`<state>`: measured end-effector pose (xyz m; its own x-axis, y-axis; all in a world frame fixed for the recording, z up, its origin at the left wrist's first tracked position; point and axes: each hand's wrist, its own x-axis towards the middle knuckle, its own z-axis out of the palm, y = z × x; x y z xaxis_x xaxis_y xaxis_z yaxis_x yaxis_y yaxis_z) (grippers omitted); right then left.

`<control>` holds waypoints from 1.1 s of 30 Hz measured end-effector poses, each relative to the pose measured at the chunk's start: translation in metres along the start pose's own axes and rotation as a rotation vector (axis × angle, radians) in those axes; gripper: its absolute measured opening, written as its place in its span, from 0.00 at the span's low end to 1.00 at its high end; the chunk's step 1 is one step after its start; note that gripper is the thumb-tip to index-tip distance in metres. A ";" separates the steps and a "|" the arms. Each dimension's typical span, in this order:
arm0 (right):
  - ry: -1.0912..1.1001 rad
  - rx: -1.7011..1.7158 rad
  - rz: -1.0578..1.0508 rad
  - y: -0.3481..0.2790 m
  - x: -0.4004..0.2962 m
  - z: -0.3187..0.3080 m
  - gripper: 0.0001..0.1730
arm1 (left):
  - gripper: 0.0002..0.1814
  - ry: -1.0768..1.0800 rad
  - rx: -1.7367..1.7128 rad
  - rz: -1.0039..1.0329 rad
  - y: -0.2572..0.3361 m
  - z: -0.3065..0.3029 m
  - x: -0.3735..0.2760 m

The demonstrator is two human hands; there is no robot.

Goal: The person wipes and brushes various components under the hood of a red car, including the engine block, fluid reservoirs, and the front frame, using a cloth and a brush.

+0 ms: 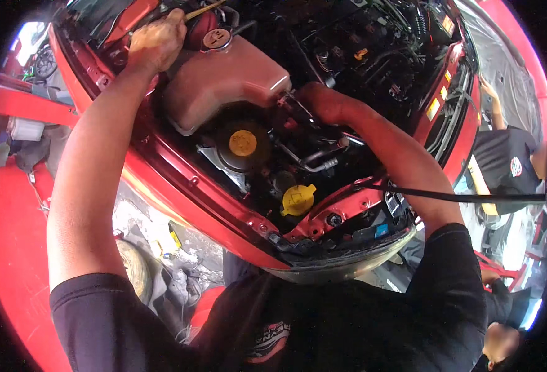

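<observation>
In the engine bay of a red car, my left hand [158, 39] is closed around a thin stick-like thing [203, 9], its far end at the picture's top edge. Right beside that hand lies a pinkish plastic reservoir [241, 69] with a round cap [217, 39]. My right hand [322, 102] reaches low, by the reservoir's right end and some metal fittings; its fingers are in shadow, so I cannot tell what they hold. Nearer to me are an orange-brown round cap [243, 142], a bent metal pipe [310, 165] and a yellow cap [298, 200].
A black rod [459, 197] crosses over my right forearm. The red fender edge [180, 204] runs along the near left side. Two other people are at the right, one in a dark shirt [503, 167]. A wheel [134, 269] lies on the floor at lower left.
</observation>
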<state>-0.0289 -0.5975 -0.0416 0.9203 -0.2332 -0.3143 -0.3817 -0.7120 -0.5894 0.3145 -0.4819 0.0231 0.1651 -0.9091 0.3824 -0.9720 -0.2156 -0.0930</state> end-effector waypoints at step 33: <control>-0.390 0.849 0.477 -0.001 -0.026 -0.011 0.13 | 0.12 -0.077 -0.009 -0.038 0.002 -0.015 -0.002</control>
<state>-0.0517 -0.5976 -0.0246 0.6245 -0.0298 -0.7805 -0.7716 0.1313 -0.6224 0.3096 -0.4755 0.0363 0.2141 -0.9250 0.3140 -0.9662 -0.2478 -0.0713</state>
